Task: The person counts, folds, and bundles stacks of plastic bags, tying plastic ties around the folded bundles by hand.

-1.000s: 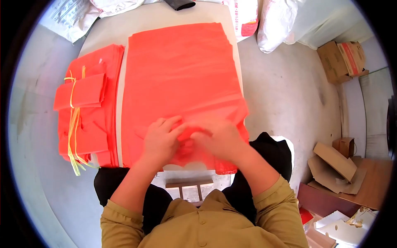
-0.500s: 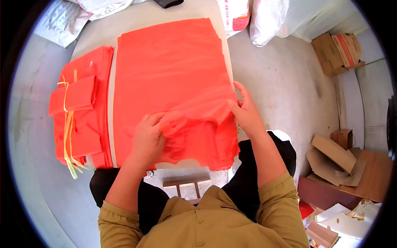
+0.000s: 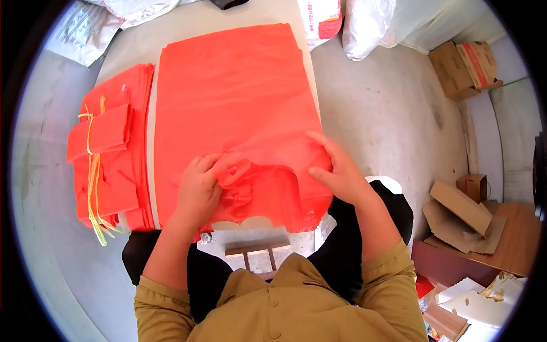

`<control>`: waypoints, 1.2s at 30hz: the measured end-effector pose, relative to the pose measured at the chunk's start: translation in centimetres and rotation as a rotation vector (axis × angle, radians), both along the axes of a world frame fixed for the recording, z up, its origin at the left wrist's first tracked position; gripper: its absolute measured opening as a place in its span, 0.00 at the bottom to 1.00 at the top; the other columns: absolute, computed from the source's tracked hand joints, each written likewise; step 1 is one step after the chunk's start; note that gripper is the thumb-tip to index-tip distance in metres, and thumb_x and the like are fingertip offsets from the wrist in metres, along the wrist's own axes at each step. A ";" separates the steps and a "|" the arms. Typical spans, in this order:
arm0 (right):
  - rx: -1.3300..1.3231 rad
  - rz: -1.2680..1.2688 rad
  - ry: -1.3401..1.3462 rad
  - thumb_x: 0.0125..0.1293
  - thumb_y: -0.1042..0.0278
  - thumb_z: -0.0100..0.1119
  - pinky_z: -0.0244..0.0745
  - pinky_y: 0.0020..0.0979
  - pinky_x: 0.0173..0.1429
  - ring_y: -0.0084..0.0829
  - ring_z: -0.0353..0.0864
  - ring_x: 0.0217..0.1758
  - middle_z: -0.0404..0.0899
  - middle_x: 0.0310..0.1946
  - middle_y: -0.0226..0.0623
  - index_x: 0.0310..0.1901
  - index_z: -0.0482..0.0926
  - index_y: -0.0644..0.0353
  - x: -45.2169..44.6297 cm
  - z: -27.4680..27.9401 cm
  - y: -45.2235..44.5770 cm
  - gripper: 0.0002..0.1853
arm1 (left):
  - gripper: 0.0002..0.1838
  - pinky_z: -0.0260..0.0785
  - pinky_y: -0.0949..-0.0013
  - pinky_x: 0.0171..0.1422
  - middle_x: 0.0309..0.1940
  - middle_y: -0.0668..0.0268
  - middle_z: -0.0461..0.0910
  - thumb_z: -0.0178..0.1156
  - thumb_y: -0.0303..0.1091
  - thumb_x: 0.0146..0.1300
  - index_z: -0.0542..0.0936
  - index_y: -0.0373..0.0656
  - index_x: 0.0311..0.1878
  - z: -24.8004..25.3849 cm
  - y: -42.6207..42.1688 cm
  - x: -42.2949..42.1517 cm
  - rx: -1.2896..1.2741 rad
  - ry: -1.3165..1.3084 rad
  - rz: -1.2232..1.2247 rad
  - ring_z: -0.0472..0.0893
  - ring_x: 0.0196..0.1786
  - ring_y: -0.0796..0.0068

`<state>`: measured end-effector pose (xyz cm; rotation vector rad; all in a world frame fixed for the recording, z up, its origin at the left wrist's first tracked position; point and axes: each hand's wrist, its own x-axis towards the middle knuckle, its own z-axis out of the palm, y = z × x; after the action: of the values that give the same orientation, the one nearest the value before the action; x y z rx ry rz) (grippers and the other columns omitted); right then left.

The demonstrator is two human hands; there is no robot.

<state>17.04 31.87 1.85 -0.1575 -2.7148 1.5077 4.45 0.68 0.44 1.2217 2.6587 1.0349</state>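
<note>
A flat stack of thin red plastic bags (image 3: 233,91) covers much of the table, with curved cut-outs along its near edge. My left hand (image 3: 199,185) is closed on a gathered fold of the top bag (image 3: 233,174), which bunches up beside my fingers. Over at the stack's right edge is my right hand (image 3: 339,171), slightly blurred, its thumb and fingers apart and resting against the red plastic. Between the two hands the sheet is rumpled and partly lifted.
Left of the stack lies a folded red bundle (image 3: 102,134) bound with yellow string (image 3: 93,176). White sacks (image 3: 370,25) stand beyond the table (image 3: 268,11). Cardboard boxes (image 3: 464,68) sit to the right, and a wooden stool frame (image 3: 256,251) shows below the table edge.
My right hand has moved down along the stack's right edge, its fingers spreading further over the plastic. My left hand keeps its hold on the bunched fold, shifting slightly left.
</note>
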 end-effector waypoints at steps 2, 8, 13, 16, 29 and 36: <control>-0.132 0.107 -0.150 0.67 0.78 0.63 0.72 0.35 0.72 0.34 0.79 0.66 0.80 0.65 0.39 0.72 0.75 0.61 1.0 2.0 0.1 0.30 | 0.23 0.75 0.53 0.59 0.58 0.59 0.83 0.60 0.18 0.57 0.85 0.42 0.57 0.0 -0.1 0.1 -0.003 0.008 -0.007 0.80 0.53 0.50; -0.404 0.364 -0.462 0.66 0.82 0.61 0.76 0.33 0.65 0.26 0.82 0.59 0.86 0.55 0.34 0.58 0.84 0.66 3.0 3.1 3.2 0.18 | 0.25 0.76 0.53 0.56 0.58 0.59 0.83 0.63 0.19 0.54 0.86 0.47 0.57 -0.3 0.1 0.3 -0.045 0.115 -0.031 0.80 0.50 0.52; -0.620 0.298 -0.437 0.69 0.85 0.56 0.75 0.33 0.68 0.27 0.82 0.61 0.86 0.56 0.34 0.56 0.84 0.68 2.8 1.8 3.7 0.16 | 0.29 0.77 0.55 0.53 0.57 0.59 0.83 0.65 0.19 0.48 0.88 0.56 0.55 -1.1 0.4 0.6 -0.127 0.274 -0.054 0.80 0.47 0.55; -0.660 0.218 -0.458 0.70 0.86 0.52 0.74 0.34 0.70 0.28 0.82 0.64 0.85 0.57 0.35 0.58 0.83 0.68 1.5 2.0 3.1 0.18 | 0.31 0.76 0.56 0.51 0.59 0.60 0.82 0.66 0.19 0.46 0.89 0.61 0.55 -1.5 0.5 0.8 -0.122 0.304 -0.052 0.80 0.47 0.56; -0.618 0.060 -0.347 0.68 0.87 0.51 0.76 0.28 0.65 0.21 0.83 0.58 0.83 0.56 0.29 0.57 0.81 0.64 -2.2 -1.7 0.7 0.18 | 0.28 0.76 0.58 0.51 0.60 0.60 0.81 0.68 0.22 0.47 0.88 0.57 0.55 -1.1 0.3 1.0 -0.108 0.312 -0.061 0.81 0.47 0.58; -0.685 0.011 -0.338 0.70 0.84 0.51 0.78 0.29 0.64 0.25 0.83 0.54 0.82 0.58 0.33 0.62 0.79 0.65 -4.5 0.6 -1.5 0.21 | 0.25 0.76 0.56 0.51 0.61 0.60 0.81 0.68 0.25 0.48 0.88 0.57 0.52 -2.1 0.1 0.9 -0.087 0.325 -0.055 0.81 0.48 0.57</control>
<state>12.53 30.33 2.47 -0.4444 -2.2640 2.5511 5.40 0.73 -1.63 1.5534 2.8448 0.7592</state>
